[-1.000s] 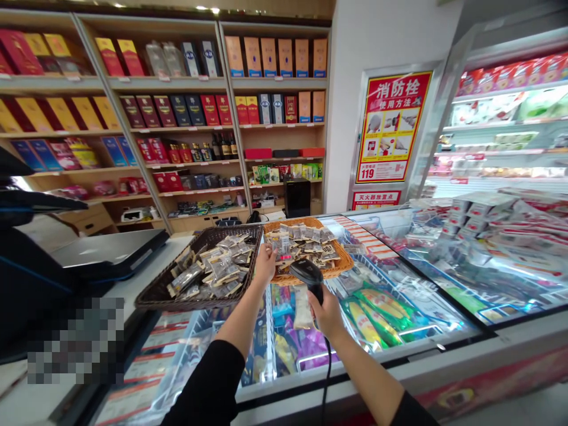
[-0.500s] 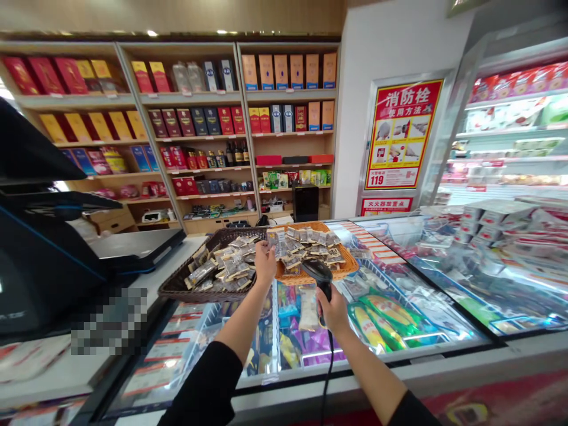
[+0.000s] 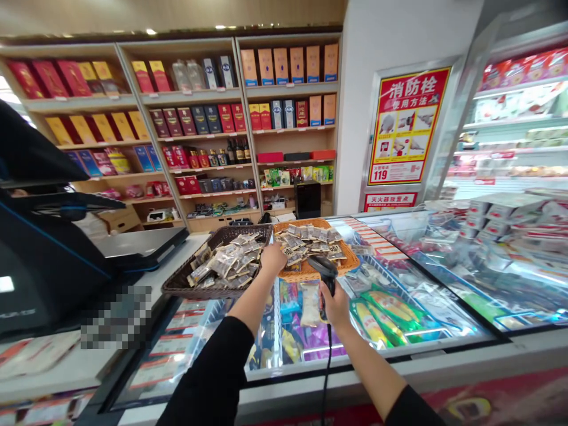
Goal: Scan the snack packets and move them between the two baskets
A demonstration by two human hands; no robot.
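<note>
My right hand [image 3: 336,303] is wrapped round the handle of a black barcode scanner [image 3: 325,272], whose head points forward over the near edge of an orange wicker basket [image 3: 352,264]. My left hand [image 3: 274,258] reaches to the left side of that basket, beside several small sachets [image 3: 306,236]. Its fingers are hidden behind the back of the hand, so whether they hold a sachet cannot be seen. Left of it, a dark brown basket [image 3: 177,283] holds a heap of similar sachets [image 3: 235,260]. The scanner's cable [image 3: 327,367] hangs down in front.
Both baskets rest on the glass top of a chest freezer [image 3: 399,349] with bagged goods inside. At left stand a dark checkout machine [image 3: 48,254] and a flat scale [image 3: 142,242]. Stacked packs [image 3: 501,213] lie at right. Shelves of boxes [image 3: 199,133] line the back wall.
My left hand has moved slightly right and down, from the gap between the baskets to the orange basket's sachets. A sachet seen at its fingertips before no longer shows there. The scanner stays nearly in place.
</note>
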